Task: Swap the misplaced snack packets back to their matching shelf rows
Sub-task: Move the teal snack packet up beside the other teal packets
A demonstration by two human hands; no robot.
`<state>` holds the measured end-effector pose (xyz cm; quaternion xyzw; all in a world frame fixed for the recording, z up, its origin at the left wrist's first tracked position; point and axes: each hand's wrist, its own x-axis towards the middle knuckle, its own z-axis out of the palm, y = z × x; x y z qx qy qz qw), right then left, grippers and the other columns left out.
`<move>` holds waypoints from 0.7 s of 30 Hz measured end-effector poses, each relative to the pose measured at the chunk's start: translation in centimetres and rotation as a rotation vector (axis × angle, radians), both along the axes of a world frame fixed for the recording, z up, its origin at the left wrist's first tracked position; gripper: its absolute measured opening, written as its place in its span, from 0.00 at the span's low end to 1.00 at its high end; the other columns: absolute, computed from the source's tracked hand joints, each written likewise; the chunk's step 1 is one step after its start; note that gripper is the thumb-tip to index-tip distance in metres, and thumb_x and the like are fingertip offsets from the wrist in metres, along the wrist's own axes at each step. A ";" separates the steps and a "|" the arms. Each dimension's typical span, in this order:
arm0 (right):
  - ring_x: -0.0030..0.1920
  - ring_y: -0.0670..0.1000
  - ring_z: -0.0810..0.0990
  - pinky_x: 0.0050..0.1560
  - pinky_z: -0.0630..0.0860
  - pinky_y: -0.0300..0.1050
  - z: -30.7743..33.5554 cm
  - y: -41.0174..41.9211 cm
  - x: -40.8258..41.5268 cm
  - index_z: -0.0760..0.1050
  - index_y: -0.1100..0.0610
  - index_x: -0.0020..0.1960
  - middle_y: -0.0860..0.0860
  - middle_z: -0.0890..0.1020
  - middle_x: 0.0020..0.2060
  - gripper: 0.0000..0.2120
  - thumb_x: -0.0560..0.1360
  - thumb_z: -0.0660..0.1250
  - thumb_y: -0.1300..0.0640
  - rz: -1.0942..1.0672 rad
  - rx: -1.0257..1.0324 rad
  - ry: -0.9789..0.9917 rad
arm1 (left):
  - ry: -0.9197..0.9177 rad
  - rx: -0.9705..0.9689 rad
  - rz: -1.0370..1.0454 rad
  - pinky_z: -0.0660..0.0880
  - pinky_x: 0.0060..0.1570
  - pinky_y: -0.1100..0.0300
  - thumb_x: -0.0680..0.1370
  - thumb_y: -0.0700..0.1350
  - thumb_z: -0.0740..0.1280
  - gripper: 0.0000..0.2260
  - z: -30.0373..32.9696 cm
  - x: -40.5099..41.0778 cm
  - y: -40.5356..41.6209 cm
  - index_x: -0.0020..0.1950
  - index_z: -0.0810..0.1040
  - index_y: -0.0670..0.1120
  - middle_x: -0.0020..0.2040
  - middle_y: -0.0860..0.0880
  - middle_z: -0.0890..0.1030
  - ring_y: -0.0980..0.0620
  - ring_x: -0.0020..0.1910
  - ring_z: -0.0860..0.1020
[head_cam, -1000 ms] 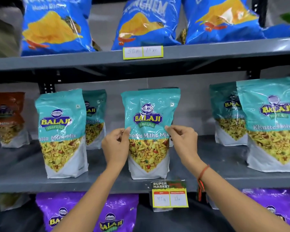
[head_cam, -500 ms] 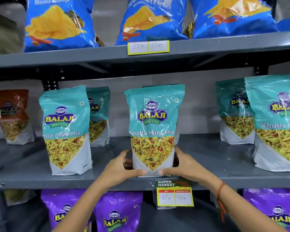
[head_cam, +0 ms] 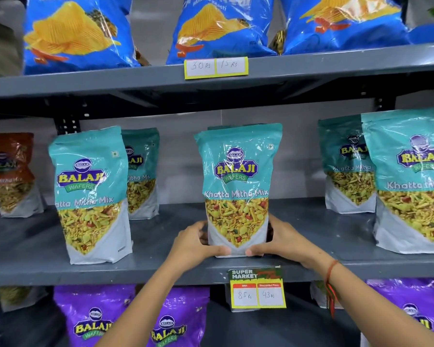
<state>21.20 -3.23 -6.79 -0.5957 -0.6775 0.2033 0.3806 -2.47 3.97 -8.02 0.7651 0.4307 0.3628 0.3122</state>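
both hands are clamped on the base of one teal khatta mitha mix packet [head_cam: 237,191]: the left hand [head_cam: 196,244] cups its lower left corner and the right hand [head_cam: 283,240] its lower right, thumbs meeting across the front of the white bottom panel. the grip sits low probably because the pouch stands on a gusseted base; holding there lets the person square and settle it without creasing the printed face.

the packet stands between the hands at the front edge of the grey middle shelf [head_cam: 161,269], just above the price tag [head_cam: 257,288]. its long axis is vertical, sealed top up, label facing outward toward the wearer, turned only slightly. another teal packet shows just behind its top edge.

to the left of the left hand stands a matching teal packet [head_cam: 90,194], with one more behind it; far left is an orange-brown packet [head_cam: 10,174], which looks like the odd one in this row. right of the right hand stand two more teal packets [head_cam: 411,181]. blue chip bags [head_cam: 73,33] sit above the hands, purple packets [head_cam: 95,319] below.
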 end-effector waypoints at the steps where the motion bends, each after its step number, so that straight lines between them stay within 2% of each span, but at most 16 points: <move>1: 0.61 0.41 0.78 0.61 0.75 0.39 0.0 0.1 0.4 0.68 0.44 0.68 0.40 0.80 0.61 0.41 0.60 0.83 0.46 -0.006 -0.008 0.003 | 0.009 0.001 0.002 0.81 0.56 0.52 0.53 0.59 0.82 0.35 0.0 0.4 0.2 0.58 0.80 0.53 0.50 0.56 0.87 0.59 0.47 0.85; 10: 0.62 0.43 0.78 0.68 0.74 0.48 -0.4 1.1 2.0 0.67 0.43 0.69 0.40 0.79 0.64 0.44 0.58 0.83 0.44 -0.022 -0.064 0.044 | 0.069 0.019 0.021 0.80 0.59 0.50 0.52 0.65 0.79 0.41 0.3 2.0 0.3 0.61 0.77 0.53 0.56 0.54 0.85 0.55 0.53 0.83; 15: 0.62 0.44 0.78 0.67 0.74 0.46 -0.4 0.7 1.8 0.64 0.44 0.72 0.42 0.78 0.65 0.49 0.56 0.83 0.42 -0.023 -0.080 0.072 | 0.072 0.040 0.062 0.80 0.57 0.50 0.56 0.61 0.81 0.41 0.3 1.8 -0.7 0.65 0.74 0.50 0.57 0.53 0.84 0.53 0.53 0.83; 18: 0.63 0.45 0.78 0.66 0.75 0.47 -0.7 0.1 1.4 0.61 0.46 0.73 0.43 0.78 0.64 0.52 0.55 0.83 0.42 -0.052 -0.036 0.182 | 0.022 0.041 0.093 0.79 0.60 0.49 0.53 0.63 0.80 0.50 0.4 1.3 -1.8 0.72 0.69 0.47 0.61 0.48 0.83 0.52 0.56 0.83; 21: 0.70 0.50 0.73 0.71 0.71 0.53 -0.7 -0.9 0.5 0.58 0.45 0.75 0.47 0.74 0.70 0.57 0.53 0.82 0.36 -0.130 0.069 0.249 | -0.027 0.057 0.148 0.77 0.62 0.52 0.60 0.56 0.82 0.47 0.6 0.3 -3.2 0.75 0.66 0.47 0.65 0.45 0.80 0.51 0.58 0.81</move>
